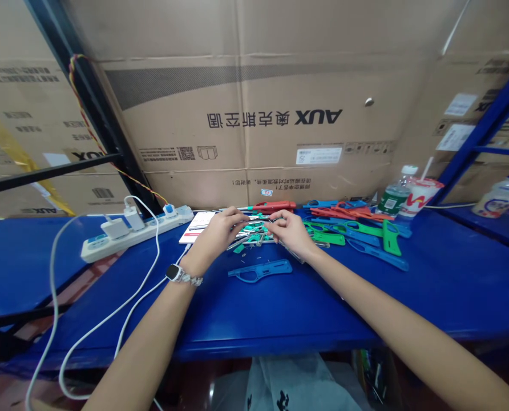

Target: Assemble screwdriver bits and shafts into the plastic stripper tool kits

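My left hand (227, 224), a watch on its wrist, is closed in a pinch over a pile of small parts. Facing it, my right hand (289, 229) pinches too, its fingertips a short way from the left ones. What looks like a thin metal rod (258, 219) spans the gap between them; its ends are hidden by the fingers. Beneath lie metal tubes and teal plastic pieces (254, 233). A blue plastic lighter shell half (261, 270) lies flat nearer to me. Right of my right hand, green shells (328, 237) and blue shells (376, 251) overlap in a loose heap.
Red shells (275, 206) lie behind the pile. A white power strip (134, 231) with plugs and cables is at left, near a phone-like flat screen (197, 225). A bottle (398, 191) and a paper cup (421, 197) stand back right. Cardboard (246, 85) walls the blue table (246, 325).
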Tool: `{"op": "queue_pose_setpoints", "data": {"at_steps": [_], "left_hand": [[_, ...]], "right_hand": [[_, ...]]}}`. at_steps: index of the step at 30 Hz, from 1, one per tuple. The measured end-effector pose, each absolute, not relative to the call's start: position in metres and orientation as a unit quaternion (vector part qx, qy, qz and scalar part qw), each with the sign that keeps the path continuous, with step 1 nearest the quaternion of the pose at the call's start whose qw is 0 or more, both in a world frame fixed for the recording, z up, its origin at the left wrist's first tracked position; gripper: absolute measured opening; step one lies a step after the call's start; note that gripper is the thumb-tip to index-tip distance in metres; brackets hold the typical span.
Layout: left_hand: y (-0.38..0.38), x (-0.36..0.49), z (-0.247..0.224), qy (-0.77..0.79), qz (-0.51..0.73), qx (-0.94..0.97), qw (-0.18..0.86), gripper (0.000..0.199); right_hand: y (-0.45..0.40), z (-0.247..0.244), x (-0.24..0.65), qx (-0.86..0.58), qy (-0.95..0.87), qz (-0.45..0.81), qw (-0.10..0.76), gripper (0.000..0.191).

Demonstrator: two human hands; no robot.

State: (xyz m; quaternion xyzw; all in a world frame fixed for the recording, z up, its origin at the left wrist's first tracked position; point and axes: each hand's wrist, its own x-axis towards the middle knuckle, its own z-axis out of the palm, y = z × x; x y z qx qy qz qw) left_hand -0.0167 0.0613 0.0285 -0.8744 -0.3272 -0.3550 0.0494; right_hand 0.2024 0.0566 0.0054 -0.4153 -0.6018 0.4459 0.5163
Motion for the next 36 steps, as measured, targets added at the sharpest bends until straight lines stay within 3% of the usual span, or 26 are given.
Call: {"op": "queue_pose_setpoints", "data": {"at_steps": [15, 30, 36], "left_hand": [[0.056, -0.022, 0.029, -0.325, -0.376, -0.861, -0.112, 0.014], [0.048, 0.0, 0.025, -0.29, -0.399, -0.869, -0.047, 0.026], [0.053, -0.008, 0.024, -0.28, -0.357, -0.891, 0.0, 0.024]], "right_hand": [[0.051, 0.024, 0.227, -0.368, -0.683, 0.424, 0.467, 0.025], [0.044, 0.019, 0.213, -0.359, -0.687, 0.434, 0.459, 0.032], [0.051, 0.02, 0.226, -0.363, -0.718, 0.412, 0.428, 0.021]]}}
